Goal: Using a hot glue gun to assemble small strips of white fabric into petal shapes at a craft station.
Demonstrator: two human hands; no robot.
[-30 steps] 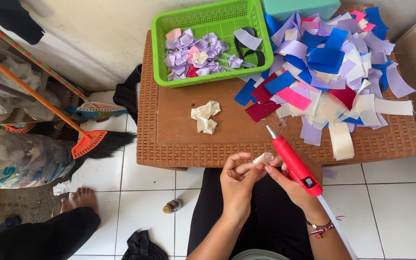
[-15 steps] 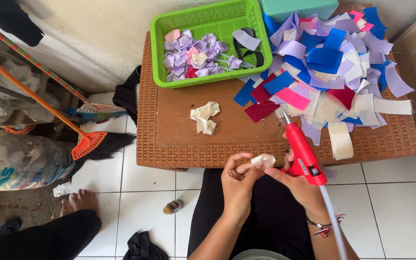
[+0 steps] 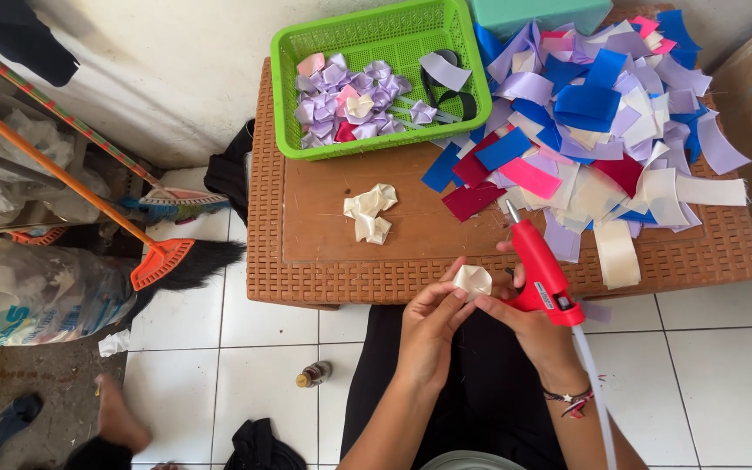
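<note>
The left hand [image 3: 428, 326] is curled, its fingertips pinching a small folded piece of cream ribbon [image 3: 472, 280] just in front of the near edge of the brown woven-pattern table [image 3: 324, 261]. The right hand [image 3: 528, 326] is wrapped around the handle of a red glue gun [image 3: 540, 270], one finger reaching over to touch the cream piece; the gun's metal tip points up over the table edge. On the table's smooth middle lies a small cluster of cream folded petals [image 3: 370, 211]. At the table's far side a green plastic basket [image 3: 433, 26] with a mesh wall holds lilac, pink and cream folded pieces. To the right of the basket, a loose heap of satin ribbon strips [image 3: 602, 122] spreads in blue, lilac, cream, pink and maroon.
</note>
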